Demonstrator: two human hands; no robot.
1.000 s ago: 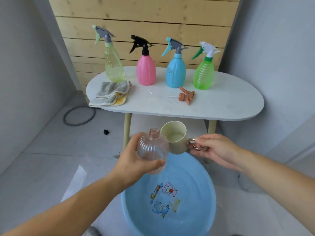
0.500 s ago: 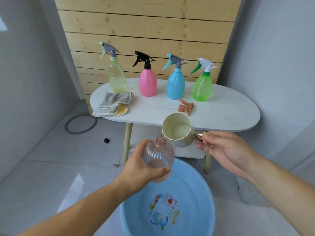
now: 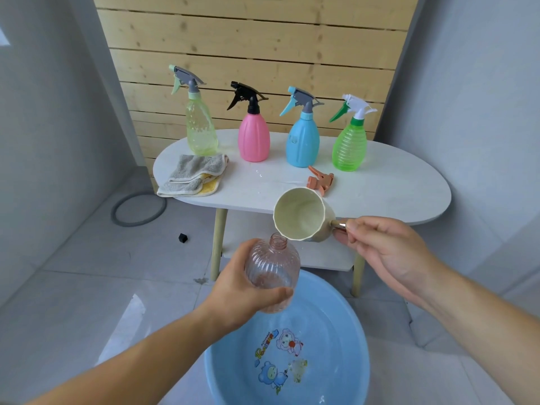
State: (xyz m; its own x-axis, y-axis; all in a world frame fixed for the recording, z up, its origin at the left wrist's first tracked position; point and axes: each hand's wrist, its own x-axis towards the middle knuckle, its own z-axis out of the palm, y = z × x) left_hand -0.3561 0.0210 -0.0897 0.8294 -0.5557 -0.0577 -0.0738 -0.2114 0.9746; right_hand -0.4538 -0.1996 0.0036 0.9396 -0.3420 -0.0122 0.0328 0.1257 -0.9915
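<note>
My left hand (image 3: 239, 290) grips a clear pinkish ribbed bottle (image 3: 273, 267) without a cap, held upright above a blue basin (image 3: 344, 325) on the floor. My right hand (image 3: 380, 247) holds the metal handle of a cream cup (image 3: 304, 214). The cup is tipped on its side, its mouth facing me and its lower rim just over the bottle's open neck. An orange spray trigger head (image 3: 320, 180) lies on the white table (image 3: 394, 194) behind.
Yellow (image 3: 200, 127), pink (image 3: 253, 135), blue (image 3: 302, 141) and green (image 3: 349, 144) spray bottles stand in a row on the table. A folded grey cloth (image 3: 191, 176) lies at its left end. A grey ring (image 3: 138, 209) and small black piece (image 3: 182, 237) lie on the floor.
My right hand has lifted the cup and tipped it over toward the bottle's neck. My left hand has kept the bottle over the basin.
</note>
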